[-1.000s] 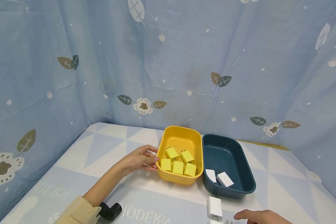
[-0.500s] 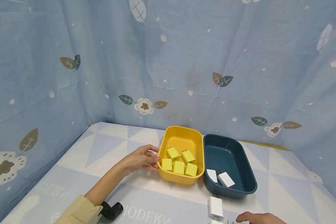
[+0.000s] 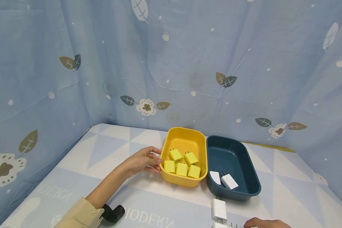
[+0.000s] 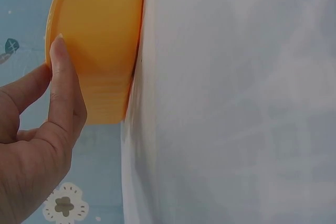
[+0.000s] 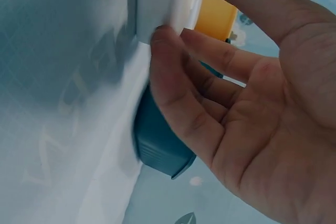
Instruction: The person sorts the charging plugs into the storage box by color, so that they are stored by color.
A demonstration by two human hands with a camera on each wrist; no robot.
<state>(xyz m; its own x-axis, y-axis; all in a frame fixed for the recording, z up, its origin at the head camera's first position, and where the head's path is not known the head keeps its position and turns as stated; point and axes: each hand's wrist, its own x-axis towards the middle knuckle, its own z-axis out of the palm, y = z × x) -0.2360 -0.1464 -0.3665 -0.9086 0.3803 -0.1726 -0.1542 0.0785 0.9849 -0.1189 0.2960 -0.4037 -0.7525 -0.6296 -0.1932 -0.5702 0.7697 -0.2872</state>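
Note:
At the left wall of a yellow bin [image 3: 185,139], my left hand [image 3: 143,161] holds the rim, thumb and fingers on either side; the left wrist view shows the grip on the rim. Several yellow charger plugs [image 3: 181,170] lie in that bin. My right hand [image 3: 265,223] is low at the frame's bottom edge, mostly cut off in the head view. In the right wrist view its bent fingers [image 5: 168,66] reach the edge of a white charger plug [image 5: 163,6], with the thumb spread apart above them. Another white charger plug [image 3: 219,209] lies in front of the bins.
A dark blue bin [image 3: 236,152] stands against the yellow one, with two white charger plugs [image 3: 229,181] in it. A black device [image 3: 113,213] sits by the left wrist. A blue patterned curtain [image 3: 171,63] rises behind the table [image 3: 111,144].
My right hand has shifted slightly to the right and lower in the head view. The left hand stays on the yellow bin's rim, and both bins keep their places.

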